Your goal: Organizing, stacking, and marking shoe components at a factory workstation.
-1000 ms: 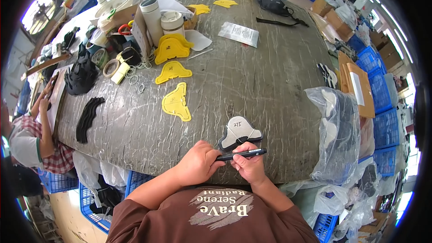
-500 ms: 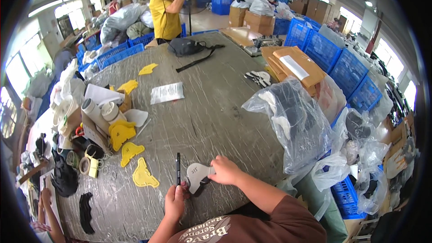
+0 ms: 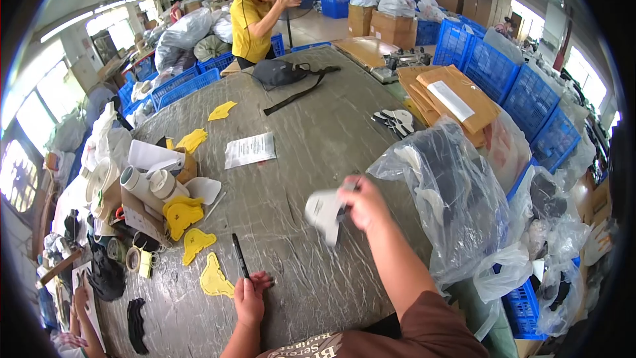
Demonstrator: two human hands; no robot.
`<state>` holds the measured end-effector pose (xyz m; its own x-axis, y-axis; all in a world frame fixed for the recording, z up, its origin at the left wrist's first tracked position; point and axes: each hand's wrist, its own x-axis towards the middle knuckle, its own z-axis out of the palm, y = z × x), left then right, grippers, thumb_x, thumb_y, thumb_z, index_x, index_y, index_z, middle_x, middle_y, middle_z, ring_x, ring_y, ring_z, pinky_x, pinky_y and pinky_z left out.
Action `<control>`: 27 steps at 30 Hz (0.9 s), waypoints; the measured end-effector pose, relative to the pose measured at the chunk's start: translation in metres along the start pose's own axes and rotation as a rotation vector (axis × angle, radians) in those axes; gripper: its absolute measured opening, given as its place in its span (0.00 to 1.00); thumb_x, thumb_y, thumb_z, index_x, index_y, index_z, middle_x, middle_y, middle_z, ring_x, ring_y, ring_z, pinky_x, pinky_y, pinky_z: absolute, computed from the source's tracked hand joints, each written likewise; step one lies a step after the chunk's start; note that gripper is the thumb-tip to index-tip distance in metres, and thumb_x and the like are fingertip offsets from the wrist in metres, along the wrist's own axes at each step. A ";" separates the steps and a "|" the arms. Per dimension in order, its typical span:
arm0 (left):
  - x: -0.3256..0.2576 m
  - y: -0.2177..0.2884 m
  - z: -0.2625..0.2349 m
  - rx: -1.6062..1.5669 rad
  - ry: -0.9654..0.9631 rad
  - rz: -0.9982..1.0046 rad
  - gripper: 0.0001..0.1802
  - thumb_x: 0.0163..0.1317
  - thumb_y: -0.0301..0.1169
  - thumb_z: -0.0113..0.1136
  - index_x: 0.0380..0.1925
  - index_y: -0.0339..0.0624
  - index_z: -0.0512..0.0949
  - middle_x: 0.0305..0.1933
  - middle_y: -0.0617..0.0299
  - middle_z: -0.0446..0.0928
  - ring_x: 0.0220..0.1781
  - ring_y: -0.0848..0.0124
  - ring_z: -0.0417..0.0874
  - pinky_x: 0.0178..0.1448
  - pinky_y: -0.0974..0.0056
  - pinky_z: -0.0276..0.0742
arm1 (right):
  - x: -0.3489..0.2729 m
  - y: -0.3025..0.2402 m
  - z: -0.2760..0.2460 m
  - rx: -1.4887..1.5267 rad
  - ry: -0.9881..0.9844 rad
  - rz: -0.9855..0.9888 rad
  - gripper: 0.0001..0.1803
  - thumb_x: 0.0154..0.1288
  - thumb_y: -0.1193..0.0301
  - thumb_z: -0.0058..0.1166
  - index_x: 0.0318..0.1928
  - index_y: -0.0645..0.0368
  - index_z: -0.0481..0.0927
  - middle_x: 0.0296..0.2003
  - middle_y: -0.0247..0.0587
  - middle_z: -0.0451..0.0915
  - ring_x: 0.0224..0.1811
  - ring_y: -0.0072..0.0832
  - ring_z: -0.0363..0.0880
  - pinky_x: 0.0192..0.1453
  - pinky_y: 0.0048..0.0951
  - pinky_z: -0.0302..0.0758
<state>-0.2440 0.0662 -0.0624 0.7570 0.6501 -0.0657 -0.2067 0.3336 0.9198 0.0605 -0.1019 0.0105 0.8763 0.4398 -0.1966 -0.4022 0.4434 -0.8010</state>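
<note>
My left hand [image 3: 250,301] is closed around a black marker pen [image 3: 240,255], which points up and away over the table. Out ahead, my right hand [image 3: 366,207] grips a curved light grey cut piece [image 3: 323,213] by its right side. Something dark shows by those fingers, and motion blurs both the hand and the piece. Yellow cut pieces [image 3: 215,277] lie on the table to the left of the pen. Farther off, past my right hand, lies a small group of white and black cut pieces [image 3: 397,120].
A clear plastic bag of dark pieces [image 3: 445,192] covers the table's right side, near brown envelopes [image 3: 457,96]. Rolls, tape and a box [image 3: 142,189] crowd the left. A black bag [image 3: 281,73] lies far ahead, before a person in yellow [image 3: 252,26]. Another person's hands [image 3: 81,298] show lower left.
My right hand has carried the grey piece forward and to the right, away from my left hand. The left hand, still holding the pen, has shifted slightly left and lower in view.
</note>
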 end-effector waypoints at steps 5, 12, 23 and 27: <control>-0.004 0.004 0.004 0.256 -0.121 0.117 0.14 0.74 0.34 0.41 0.40 0.33 0.71 0.46 0.48 0.76 0.44 0.62 0.80 0.50 0.58 0.79 | 0.123 -0.089 -0.027 0.212 0.400 -0.164 0.15 0.56 0.73 0.63 0.42 0.58 0.73 0.40 0.43 0.74 0.38 0.32 0.73 0.35 0.34 0.72; -0.008 0.002 0.018 0.177 -0.074 0.090 0.15 0.73 0.35 0.42 0.41 0.31 0.71 0.46 0.46 0.76 0.43 0.61 0.81 0.50 0.58 0.79 | 0.224 -0.143 -0.143 0.017 0.821 -0.330 0.17 0.54 0.79 0.62 0.46 0.64 0.75 0.42 0.44 0.77 0.36 0.39 0.77 0.39 0.39 0.75; -0.006 0.007 0.016 0.280 0.026 -0.041 0.15 0.73 0.31 0.40 0.44 0.31 0.74 0.40 0.54 0.80 0.42 0.70 0.81 0.51 0.64 0.77 | 0.151 -0.033 -0.010 -1.242 0.367 -1.010 0.21 0.51 0.73 0.62 0.47 0.60 0.75 0.47 0.46 0.76 0.53 0.43 0.73 0.57 0.43 0.67; 0.005 0.008 0.025 0.119 0.102 -0.067 0.15 0.73 0.33 0.41 0.42 0.33 0.74 0.33 0.59 0.77 0.32 0.73 0.78 0.40 0.68 0.76 | 0.058 0.059 0.051 -0.877 -0.457 -0.261 0.14 0.55 0.76 0.61 0.43 0.59 0.77 0.37 0.33 0.77 0.39 0.22 0.74 0.45 0.26 0.73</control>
<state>-0.2263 0.0554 -0.0458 0.6984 0.6973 -0.1615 -0.0787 0.2990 0.9510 0.0743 -0.0100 -0.0193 0.6504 0.7482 0.1310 0.2832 -0.0789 -0.9558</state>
